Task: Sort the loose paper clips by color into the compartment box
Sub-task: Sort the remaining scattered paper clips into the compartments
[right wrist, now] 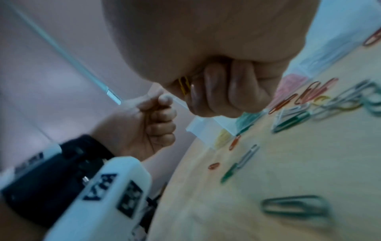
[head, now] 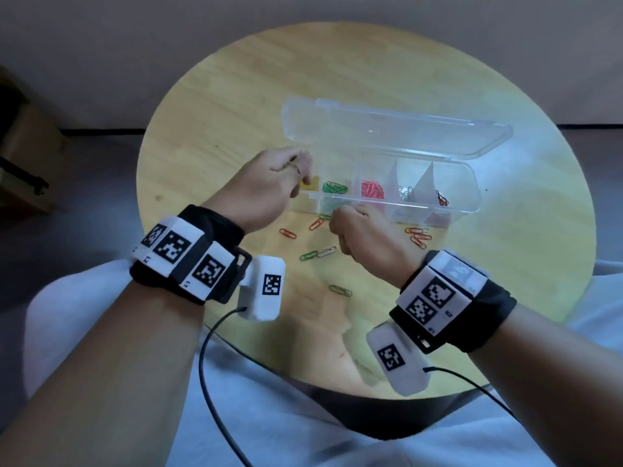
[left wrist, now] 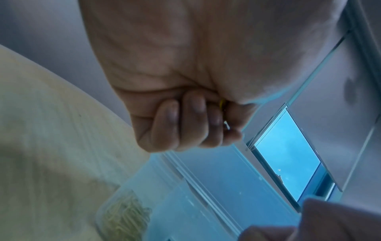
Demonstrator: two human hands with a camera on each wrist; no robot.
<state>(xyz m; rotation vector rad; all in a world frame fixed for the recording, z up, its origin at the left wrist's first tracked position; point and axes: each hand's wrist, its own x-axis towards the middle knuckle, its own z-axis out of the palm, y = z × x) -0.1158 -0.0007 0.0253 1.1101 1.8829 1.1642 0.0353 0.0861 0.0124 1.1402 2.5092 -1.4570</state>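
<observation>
A clear compartment box (head: 476,201) stands with its lid (head: 387,129) open on the round wooden table (head: 219,112). Its compartments hold yellow clips (head: 309,186), green clips (head: 334,187), pink clips (head: 372,191), silver clips (head: 404,194) and dark red clips (head: 441,199). My left hand (head: 301,176) hovers over the yellow end, fingers curled; in the left wrist view a yellow clip (left wrist: 221,103) shows in the left hand (left wrist: 195,124). My right hand (head: 340,227) is a fist at the box's front wall, gripping a yellow clip (right wrist: 184,85). Loose clips lie in front of the box.
On the table lie an orange clip (head: 287,233), another orange clip (head: 317,223), a green clip (head: 308,255) beside a white clip (head: 327,251), a green clip (head: 340,290) nearer me, and an orange cluster (head: 418,235). A cardboard box (head: 23,156) stands on the floor at the left.
</observation>
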